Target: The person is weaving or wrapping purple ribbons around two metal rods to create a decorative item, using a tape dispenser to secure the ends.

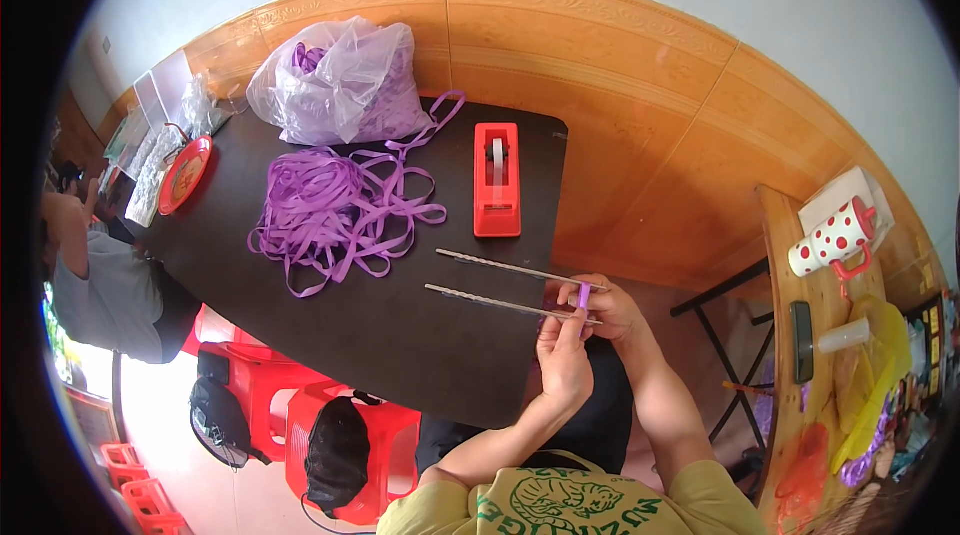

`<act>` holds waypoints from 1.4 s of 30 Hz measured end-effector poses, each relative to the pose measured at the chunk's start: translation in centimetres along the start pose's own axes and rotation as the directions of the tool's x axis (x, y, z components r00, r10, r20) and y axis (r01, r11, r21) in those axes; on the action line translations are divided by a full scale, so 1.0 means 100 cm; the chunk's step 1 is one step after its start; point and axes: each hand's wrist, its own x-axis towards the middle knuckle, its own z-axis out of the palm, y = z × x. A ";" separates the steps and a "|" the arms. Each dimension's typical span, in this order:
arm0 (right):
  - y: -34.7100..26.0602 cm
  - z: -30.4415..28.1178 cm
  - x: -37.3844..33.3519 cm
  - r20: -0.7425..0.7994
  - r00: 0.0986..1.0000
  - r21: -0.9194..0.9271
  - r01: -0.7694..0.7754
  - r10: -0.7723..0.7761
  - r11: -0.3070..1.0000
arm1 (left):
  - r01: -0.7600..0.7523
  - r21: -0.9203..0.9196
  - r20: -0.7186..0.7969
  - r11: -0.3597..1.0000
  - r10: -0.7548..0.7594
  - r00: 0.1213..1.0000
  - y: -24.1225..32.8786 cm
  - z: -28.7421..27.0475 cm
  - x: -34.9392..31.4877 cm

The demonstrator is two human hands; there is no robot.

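Observation:
Two thin metal rods with a twisted pattern, like chopsticks, reach leftward over the dark table, roughly parallel and apart: an upper rod (490, 262) and a lower rod (480, 298). A short stretch of purple ribbon (584, 296) spans their right ends. My left hand (563, 365) pinches the ribbon at the lower rod. Higher up and to the right, my right hand (614, 309) is closed around the rod ends and ribbon; its fingers partly hide them. A loose heap of purple ribbon (320, 210) lies on the table left of the rods.
On the dark table (430, 355) stand a red tape dispenser (497, 220), a plastic bag of purple ribbon (350, 85) and a red plate (186, 175). A wooden side table at right bears a polka-dot cup (835, 237). Red stools (390, 440) stand below; another person (110, 285) sits at left.

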 end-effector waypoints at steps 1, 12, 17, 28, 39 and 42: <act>-0.001 0.002 0.000 -0.016 1.000 -0.020 0.002 -0.002 1.000 | -0.007 -0.007 -0.004 1.000 0.007 1.000 0.000 0.001 0.000; -0.010 0.001 -0.005 -0.051 0.990 -0.140 -0.135 0.129 0.981 | -0.067 -0.036 0.003 0.997 0.068 0.998 -0.005 0.001 0.003; -0.015 -0.005 -0.010 -0.409 0.912 -0.266 -0.105 -0.014 0.958 | -0.122 -0.031 0.010 0.992 0.122 0.992 -0.009 0.001 0.006; -0.064 0.074 -0.026 0.395 0.855 -0.863 0.219 -0.338 -0.455 | -0.105 -0.031 0.051 0.994 0.107 0.993 -0.010 -0.004 0.006; -0.078 0.091 -0.015 0.467 0.884 -0.694 0.355 -0.017 -0.627 | -0.088 -0.051 0.027 0.995 0.090 0.996 -0.007 0.000 0.004; -0.090 0.076 -0.007 0.321 0.943 -0.872 0.258 -0.087 -0.416 | -0.111 -0.019 0.032 0.994 0.112 0.993 -0.008 0.001 0.003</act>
